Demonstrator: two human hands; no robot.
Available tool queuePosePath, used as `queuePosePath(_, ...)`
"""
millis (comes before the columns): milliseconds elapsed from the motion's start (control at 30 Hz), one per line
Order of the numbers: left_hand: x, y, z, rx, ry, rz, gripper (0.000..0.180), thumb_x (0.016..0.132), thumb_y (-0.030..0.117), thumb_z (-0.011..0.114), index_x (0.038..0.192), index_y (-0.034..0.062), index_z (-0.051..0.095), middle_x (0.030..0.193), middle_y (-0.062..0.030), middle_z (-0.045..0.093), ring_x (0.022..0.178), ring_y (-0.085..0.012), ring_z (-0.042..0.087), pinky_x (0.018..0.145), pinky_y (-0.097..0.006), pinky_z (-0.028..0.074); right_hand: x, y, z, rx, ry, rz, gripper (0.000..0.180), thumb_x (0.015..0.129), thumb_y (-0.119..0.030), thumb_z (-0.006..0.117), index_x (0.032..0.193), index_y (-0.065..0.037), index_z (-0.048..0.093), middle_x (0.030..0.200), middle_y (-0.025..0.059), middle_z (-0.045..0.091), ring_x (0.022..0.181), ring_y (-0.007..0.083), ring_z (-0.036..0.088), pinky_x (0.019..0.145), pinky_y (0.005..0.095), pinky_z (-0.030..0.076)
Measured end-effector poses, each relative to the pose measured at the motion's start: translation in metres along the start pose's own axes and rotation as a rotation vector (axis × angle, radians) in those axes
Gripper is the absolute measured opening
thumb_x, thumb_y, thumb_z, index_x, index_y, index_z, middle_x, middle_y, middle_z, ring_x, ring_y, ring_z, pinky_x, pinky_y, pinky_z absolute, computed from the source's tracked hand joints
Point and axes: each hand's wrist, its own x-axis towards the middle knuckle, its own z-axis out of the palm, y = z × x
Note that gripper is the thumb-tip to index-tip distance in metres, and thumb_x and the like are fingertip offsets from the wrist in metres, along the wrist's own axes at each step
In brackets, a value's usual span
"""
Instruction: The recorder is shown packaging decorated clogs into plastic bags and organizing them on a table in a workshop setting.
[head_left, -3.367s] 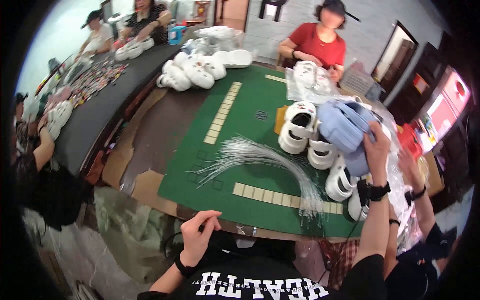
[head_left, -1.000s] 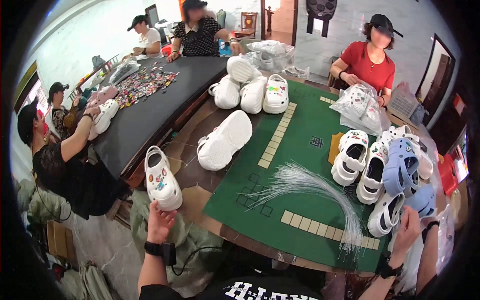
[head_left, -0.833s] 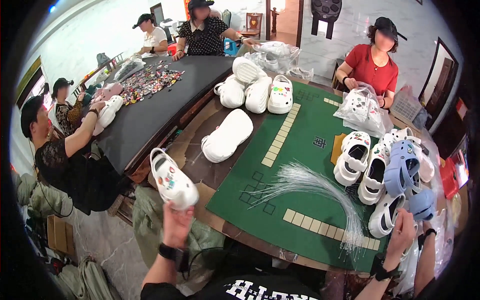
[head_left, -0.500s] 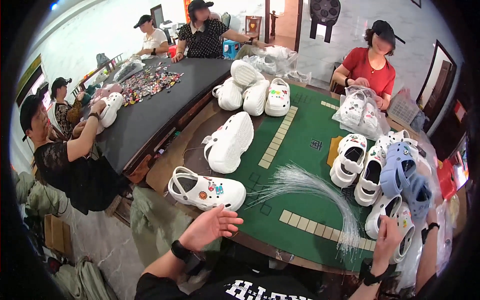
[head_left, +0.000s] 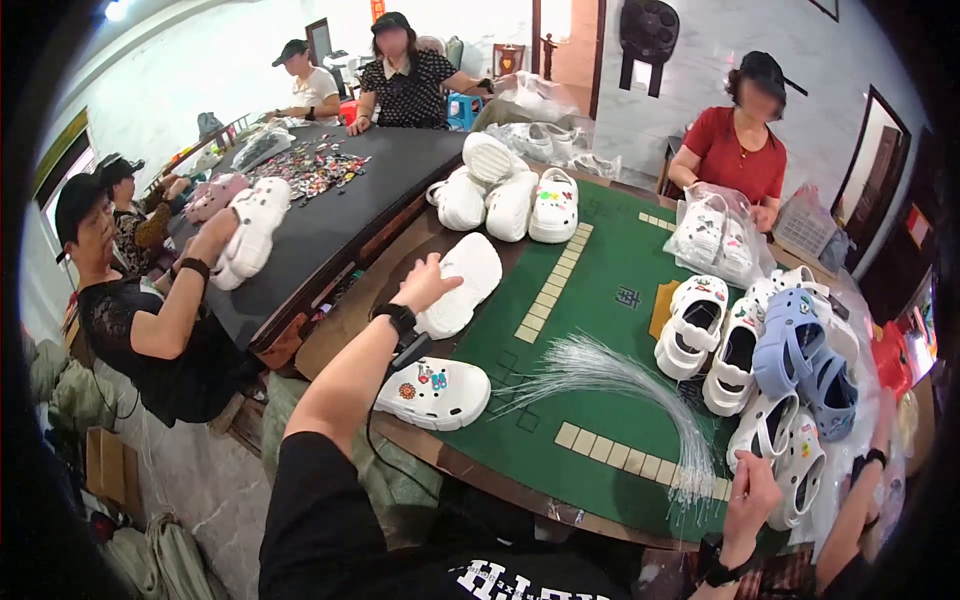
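Observation:
My left hand (head_left: pixel 428 285) reaches over a white clog (head_left: pixel 470 290) that lies with its sole showing. The fingers are spread over its edge; whether they touch it is hard to tell. Below my left forearm another white clog (head_left: pixel 445 395) with colourful charms lies partly hidden. My right hand (head_left: pixel 750 495) has its fingers curled together, close to a white clog (head_left: pixel 765 425) at the table's right edge; anything inside the fingers is too small to make out. A bundle of thin clear plastic strands (head_left: pixel 640 385) fans across the green table between my hands.
White clogs (head_left: pixel 515 205) are piled at the table's far side. White and blue clogs (head_left: pixel 790 345) crowd the right, beside another person's forearm (head_left: pixel 860 500). A person in red (head_left: pixel 735 160) handles bagged clogs (head_left: pixel 715 230). On the left, a dark table (head_left: pixel 350 200) holds loose charms (head_left: pixel 325 165).
My left hand has moved forward and left, from in front of the charmed clog to the sole-up clog. My right hand has moved slightly left and down. The person at left has turned a white clog.

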Motion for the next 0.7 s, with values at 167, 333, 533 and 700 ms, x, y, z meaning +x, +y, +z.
queuePosePath(167,-0.009,0.023,0.0,0.178,-0.109,0.009,0.102,0.066,0.051,0.081,0.137,-0.0086,0.038,0.133,-0.0254,0.043,0.126,-0.0422,0.042,0.1,-0.054,0.041,-0.005,0.005,0.005,0.003,-0.003,-0.03,0.01,0.087,0.001,0.058,0.093,-0.001,0.066,0.069,0.0098,0.053,0.051,0.0205,0.046,0.049,0.034,0.034)
queuePosePath(333,-0.024,0.033,-0.005,0.229,-0.065,0.112,0.083,0.069,0.054,0.078,0.125,-0.0015,0.051,0.135,-0.0222,0.042,0.124,-0.0429,0.043,0.101,-0.057,0.039,-0.006,0.001,0.012,0.011,-0.018,-0.074,0.01,0.087,0.0,0.059,0.094,-0.002,0.066,0.069,0.0096,0.054,0.051,0.0208,0.047,0.05,0.0335,0.036)
queuePosePath(533,-0.015,0.004,-0.009,-0.199,-0.126,0.087,0.083,0.073,0.038,0.08,0.139,0.0107,0.038,0.14,-0.0288,0.043,0.129,-0.0372,0.045,0.104,-0.04,0.04,-0.011,-0.002,0.015,0.066,0.0,-0.07,0.01,0.086,0.001,0.061,0.093,-0.002,0.067,0.066,0.0097,0.051,0.049,0.0202,0.046,0.048,0.0341,0.035)
queuePosePath(700,-0.025,0.021,0.0,-0.272,-0.072,0.145,0.082,0.065,0.024,0.082,0.134,0.0006,0.045,0.121,-0.0263,0.052,0.113,-0.0388,0.053,0.101,-0.04,0.042,-0.017,-0.004,0.01,0.053,-0.038,-0.076,0.01,0.086,0.001,0.061,0.093,-0.003,0.067,0.065,0.0098,0.048,0.049,0.0206,0.044,0.048,0.0337,0.035)
